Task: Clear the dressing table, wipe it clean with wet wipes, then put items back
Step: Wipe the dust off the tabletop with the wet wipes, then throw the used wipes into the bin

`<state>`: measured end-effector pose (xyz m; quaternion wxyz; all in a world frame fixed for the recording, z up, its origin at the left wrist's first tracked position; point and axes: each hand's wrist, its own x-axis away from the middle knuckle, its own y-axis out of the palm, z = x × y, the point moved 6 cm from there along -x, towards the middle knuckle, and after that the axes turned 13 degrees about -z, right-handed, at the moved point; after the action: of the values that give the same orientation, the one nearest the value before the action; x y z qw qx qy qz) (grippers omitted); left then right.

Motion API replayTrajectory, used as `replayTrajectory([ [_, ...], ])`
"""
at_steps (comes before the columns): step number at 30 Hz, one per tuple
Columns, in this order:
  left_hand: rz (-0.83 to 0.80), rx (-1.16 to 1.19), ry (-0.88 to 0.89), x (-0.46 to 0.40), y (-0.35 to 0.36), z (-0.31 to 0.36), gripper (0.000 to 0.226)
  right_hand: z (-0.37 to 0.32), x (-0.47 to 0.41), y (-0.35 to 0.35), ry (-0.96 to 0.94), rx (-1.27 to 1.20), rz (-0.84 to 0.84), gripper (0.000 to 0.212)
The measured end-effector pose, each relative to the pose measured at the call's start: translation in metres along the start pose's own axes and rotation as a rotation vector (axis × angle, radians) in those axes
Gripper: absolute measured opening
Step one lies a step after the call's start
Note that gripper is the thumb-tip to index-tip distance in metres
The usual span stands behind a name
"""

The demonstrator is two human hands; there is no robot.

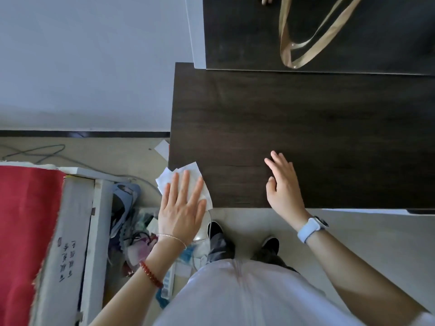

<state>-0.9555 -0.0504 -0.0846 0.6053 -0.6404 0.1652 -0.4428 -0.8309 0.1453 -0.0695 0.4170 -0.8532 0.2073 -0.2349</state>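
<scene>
Seen from above, a person in a pale top stands at a dark brown wood-grain desk [306, 128], black shoes visible on the light floor below. The left hand [181, 208], wearing a thin chain bracelet and a red bead bracelet [150, 274] on the wrist, lies flat with fingers straight and spread, pressing a white wet wipe [186, 171] onto the desk's near left corner; the wipe hangs partly over the edge. The right hand [283, 184], with a pale blue smartwatch [310, 229] on the wrist, is open and relaxed with fingers loosely extended, holding nothing, over the near edge of the desk to the right of the wipe. On the floor to the left sits a jumble of shoes and small items [131, 222], beside a white box draped with red cloth [26, 231]. Farther away, at the back of the desk, a tan ribbon-like strap loop [303, 47] hangs in front of a dark panel, beside a pale wall
</scene>
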Motion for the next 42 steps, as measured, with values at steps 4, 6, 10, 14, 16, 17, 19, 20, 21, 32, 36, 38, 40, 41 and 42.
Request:
replayTrajectory([
  [4, -0.014, 0.029, -0.070, -0.002, -0.001, 0.025, 0.051, 0.010, 0.018, -0.009, 0.031, -0.038, -0.010, 0.044],
  [6, -0.052, 0.018, 0.002, -0.009, -0.001, 0.061, 0.051, 0.025, 0.034, -0.017, 0.054, 0.008, 0.013, 0.043],
  [10, -0.128, 0.003, 0.163, -0.021, 0.005, 0.155, 0.053, 0.086, 0.078, -0.043, 0.223, 0.116, 0.044, 0.051],
  [14, -0.148, -0.094, 0.319, -0.029, 0.013, 0.239, 0.054, 0.151, 0.123, -0.068, 0.336, 0.023, 0.021, 0.049],
  [16, -0.157, -0.135, 0.354, -0.034, 0.019, 0.274, 0.052, 0.179, 0.148, -0.086, 0.381, -0.090, 0.066, 0.045],
  [17, -0.151, -0.162, 0.360, -0.036, 0.020, 0.292, 0.053, 0.192, 0.163, -0.094, 0.391, -0.128, 0.093, 0.043],
  [19, -0.164, -0.208, 0.385, -0.034, 0.022, 0.322, 0.054, 0.215, 0.192, -0.105, 0.419, -0.189, 0.125, 0.043],
  [20, -0.182, -0.229, 0.421, -0.030, 0.024, 0.343, 0.054, 0.228, 0.210, -0.110, 0.452, -0.230, 0.118, 0.043],
  [21, -0.197, -0.241, 0.465, -0.025, 0.027, 0.363, 0.053, 0.240, 0.228, -0.114, 0.482, -0.267, 0.104, 0.044],
  [32, -0.537, 0.449, 0.687, 0.065, 0.021, 0.606, 0.034, 0.339, 0.401, -0.176, 0.723, -0.709, 0.498, 0.034],
  [36, -0.625, 0.371, 0.833, 0.102, 0.031, 0.689, 0.029, 0.365, 0.452, -0.192, 0.772, -0.882, 0.663, 0.030],
  [38, -0.685, 0.321, 0.887, 0.123, 0.043, 0.729, 0.033, 0.380, 0.480, -0.201, 0.789, -0.939, 0.751, 0.026],
  [40, -0.766, 0.340, 0.895, 0.140, 0.051, 0.766, 0.034, 0.396, 0.500, -0.212, 0.798, -0.949, 0.800, 0.021],
  [41, -0.809, 0.350, 0.900, 0.148, 0.057, 0.786, 0.035, 0.405, 0.510, -0.217, 0.807, -0.950, 0.824, 0.018],
  [42, -0.853, 0.355, 0.907, 0.156, 0.063, 0.807, 0.037, 0.416, 0.521, -0.223, 0.815, -0.950, 0.854, 0.017],
])
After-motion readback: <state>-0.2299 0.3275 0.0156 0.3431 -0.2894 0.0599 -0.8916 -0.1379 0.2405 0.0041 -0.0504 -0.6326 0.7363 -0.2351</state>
